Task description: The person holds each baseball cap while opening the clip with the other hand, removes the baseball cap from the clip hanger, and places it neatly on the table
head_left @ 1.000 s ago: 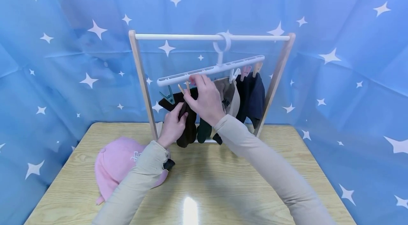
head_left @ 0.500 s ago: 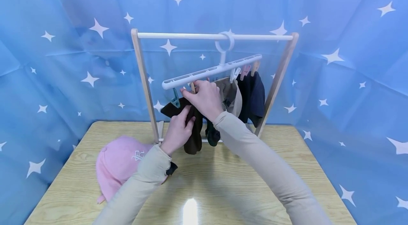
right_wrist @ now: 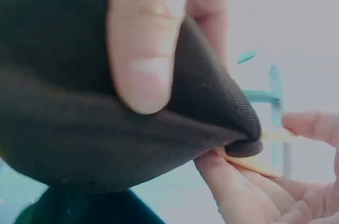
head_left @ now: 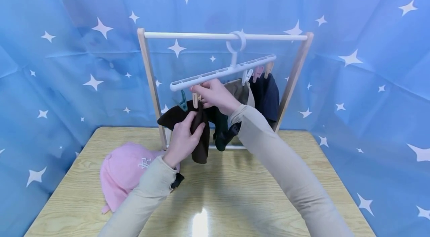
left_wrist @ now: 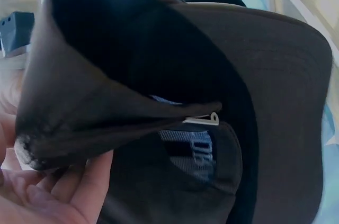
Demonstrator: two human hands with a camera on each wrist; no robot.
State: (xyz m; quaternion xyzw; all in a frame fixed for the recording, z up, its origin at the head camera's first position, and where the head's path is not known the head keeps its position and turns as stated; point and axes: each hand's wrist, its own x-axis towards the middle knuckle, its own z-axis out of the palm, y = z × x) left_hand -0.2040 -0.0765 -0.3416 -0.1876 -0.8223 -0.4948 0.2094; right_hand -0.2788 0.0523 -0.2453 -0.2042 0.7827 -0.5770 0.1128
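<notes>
My left hand (head_left: 183, 142) grips a dark brown cap (head_left: 201, 143) with thumb and fingers. In the left wrist view the brim, strap buckle and inner label of the brown cap (left_wrist: 291, 75) show. My right hand (head_left: 218, 95) pinches a beige clothespin (head_left: 196, 100) beneath the white hanger (head_left: 221, 73). From the right wrist, the left thumb (right_wrist: 148, 70) lies on the cap's cloth, and a folded edge sits at the clothespin. A teal clothespin (head_left: 183, 100) hangs to the left, by the cap's upper edge; whether it bites the cloth cannot be told.
The hanger tilts, left end lower, on a wood-sided rack (head_left: 151, 91) with a white top bar. Right of the hands hang a dark green item (head_left: 220, 125), a grey-beige cap (head_left: 235, 89) and navy headwear (head_left: 270, 97). A pink cap (head_left: 124, 173) lies on the table (head_left: 255, 192).
The brown cap has swung and turned, its left edge now spreading further left. My right hand has shifted slightly left and up at the beige clothespin; the left hand stays on the cap.
</notes>
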